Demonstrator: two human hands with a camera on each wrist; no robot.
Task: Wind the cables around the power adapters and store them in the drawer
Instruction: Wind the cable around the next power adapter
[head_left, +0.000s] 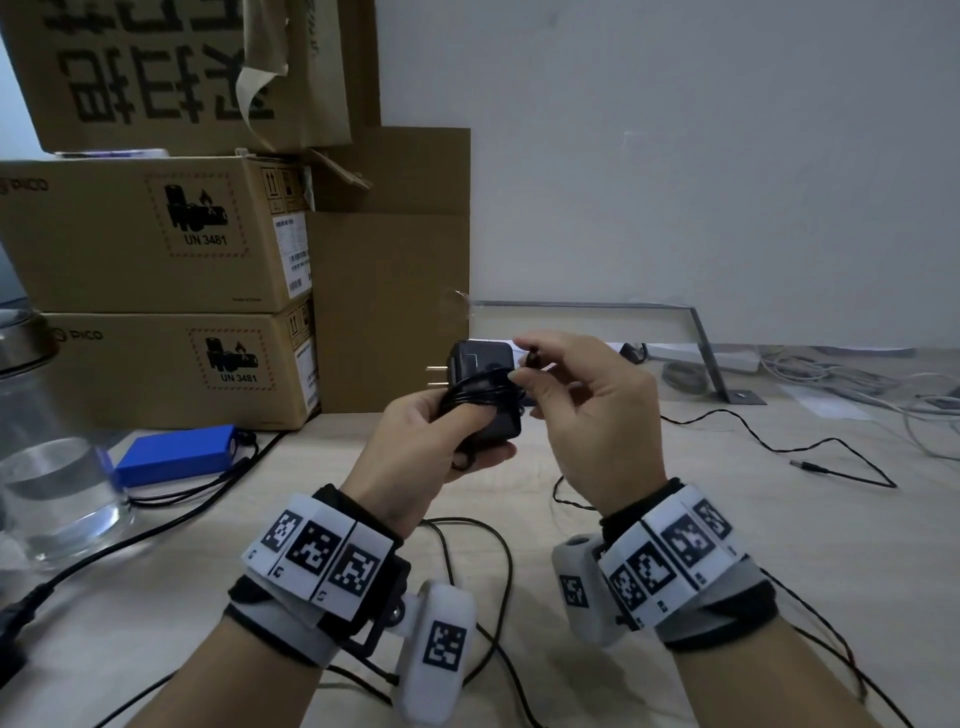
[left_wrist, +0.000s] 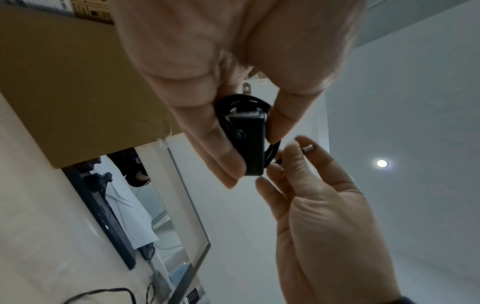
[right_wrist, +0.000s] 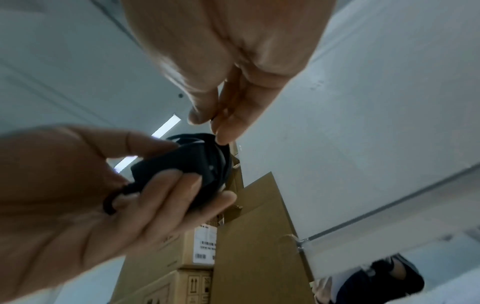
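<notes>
two hands hold one black adapter above the desk.
my left hand (head_left: 415, 441) grips the adapter (head_left: 480, 387) with its cable (head_left: 475, 392) wound around it. my right hand (head_left: 587, 415) pinches the cable's plug end (left_wrist: 308, 148) just beside it.

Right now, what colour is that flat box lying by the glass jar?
Bright blue, with black wires leaving its end; the head view shows it best.
</notes>
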